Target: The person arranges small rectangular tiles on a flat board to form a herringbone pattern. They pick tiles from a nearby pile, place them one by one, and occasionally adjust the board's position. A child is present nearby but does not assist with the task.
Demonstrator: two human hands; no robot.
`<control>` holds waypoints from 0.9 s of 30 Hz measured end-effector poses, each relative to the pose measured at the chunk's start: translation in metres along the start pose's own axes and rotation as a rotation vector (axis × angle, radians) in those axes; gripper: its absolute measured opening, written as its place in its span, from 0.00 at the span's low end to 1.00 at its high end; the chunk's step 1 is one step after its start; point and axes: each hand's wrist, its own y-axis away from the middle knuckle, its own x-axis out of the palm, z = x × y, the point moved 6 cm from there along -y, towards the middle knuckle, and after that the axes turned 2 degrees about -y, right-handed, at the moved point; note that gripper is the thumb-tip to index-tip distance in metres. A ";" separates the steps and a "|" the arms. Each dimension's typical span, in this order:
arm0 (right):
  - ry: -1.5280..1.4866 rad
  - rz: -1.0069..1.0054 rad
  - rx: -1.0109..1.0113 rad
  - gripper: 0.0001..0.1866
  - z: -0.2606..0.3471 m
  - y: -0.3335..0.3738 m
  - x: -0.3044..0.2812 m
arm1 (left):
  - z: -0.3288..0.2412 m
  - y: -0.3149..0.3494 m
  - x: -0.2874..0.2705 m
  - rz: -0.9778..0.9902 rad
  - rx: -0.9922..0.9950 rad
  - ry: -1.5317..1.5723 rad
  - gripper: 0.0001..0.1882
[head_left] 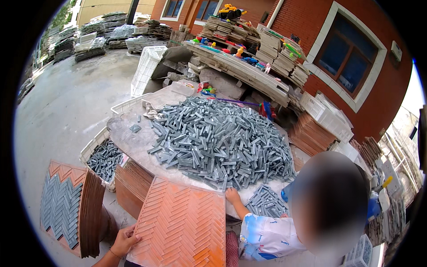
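My left hand (125, 240) grips the left edge of an orange mould tray (180, 218), its thumb lying on the top face. Rows of slots in a herringbone pattern cover the tray, and they hold no strips. My right hand is out of view. Beyond the tray, a big heap of grey stone strips (222, 138) lies on a pale worktable (129, 129). Another person's hand (231, 195) touches the near edge of the heap, just past the tray's far right corner. A smaller pile of strips (267, 201) lies beside that person's arm.
At left, a stack of orange trays (91, 218) bears a top tray partly filled with grey strips. A white crate (95, 144) of strips stands behind it. More trays (133, 182) lean against the table. The other person (275, 233) is close on my right. Toys (240, 51) lie on boards beyond.
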 end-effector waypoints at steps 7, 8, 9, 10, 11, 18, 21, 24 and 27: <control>0.056 -0.090 -0.278 0.05 0.022 -0.009 -0.001 | 0.015 0.009 -0.017 0.006 -0.029 -0.012 0.31; 0.082 -0.040 -0.259 0.05 0.020 -0.011 -0.001 | 0.015 0.010 -0.017 0.013 -0.034 -0.016 0.31; 0.106 0.011 -0.239 0.05 0.018 -0.013 0.000 | 0.013 0.010 -0.016 0.019 -0.039 -0.021 0.31; 0.103 0.000 -0.229 0.05 0.016 -0.015 -0.003 | 0.011 0.010 -0.015 0.024 -0.044 -0.027 0.32; 0.093 -0.006 -0.214 0.05 0.012 -0.013 -0.004 | 0.010 0.007 -0.011 0.050 -0.042 -0.012 0.32; 0.054 0.015 -0.162 0.06 0.003 -0.005 -0.008 | 0.020 -0.021 0.017 0.122 -0.017 0.012 0.31; -0.030 0.061 -0.082 0.08 0.003 -0.006 -0.036 | 0.041 -0.034 0.017 0.108 0.016 0.042 0.31; -0.170 0.134 0.093 0.11 0.005 0.002 -0.095 | 0.055 -0.050 0.021 0.098 0.061 0.056 0.32; -0.433 0.222 0.295 0.13 0.040 0.019 -0.147 | 0.062 -0.051 0.009 0.026 0.058 -0.022 0.31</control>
